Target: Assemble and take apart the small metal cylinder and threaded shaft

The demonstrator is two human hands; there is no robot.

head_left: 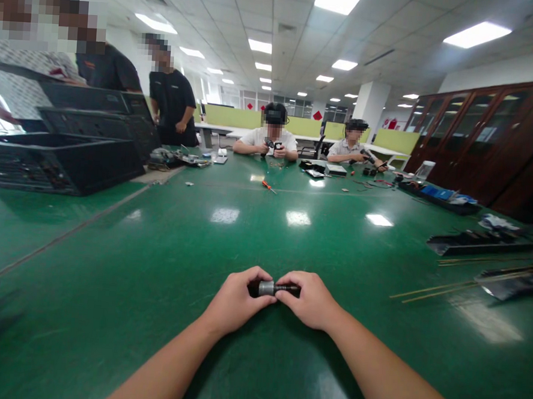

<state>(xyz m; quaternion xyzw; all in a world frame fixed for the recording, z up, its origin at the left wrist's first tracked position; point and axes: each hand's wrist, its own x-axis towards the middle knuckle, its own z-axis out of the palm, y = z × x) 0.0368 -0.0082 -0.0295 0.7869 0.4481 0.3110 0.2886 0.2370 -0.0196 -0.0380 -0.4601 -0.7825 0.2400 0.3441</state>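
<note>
Between my two hands, just above the green tabletop [200, 243], lies a silver-and-dark cylindrical metal part [267, 288] with a narrower dark shaft on its right side. My left hand [235, 300] is closed around the thick silver end, thumb below and fingers above. At the thin end, my right hand [312, 301] pinches the shaft between thumb and fingers. The fingertips of both hands nearly meet at the middle of the part. Its two outer ends are partly hidden in the hands, and its exact kind cannot be made out.
An orange screwdriver [267, 186] lies farther out. Black metal housings [65, 163] stand at the left. Thin brass-coloured rods [441, 288] and a dark metal channel [480, 241] lie right. Two people sit opposite with tools; several others stand at the left.
</note>
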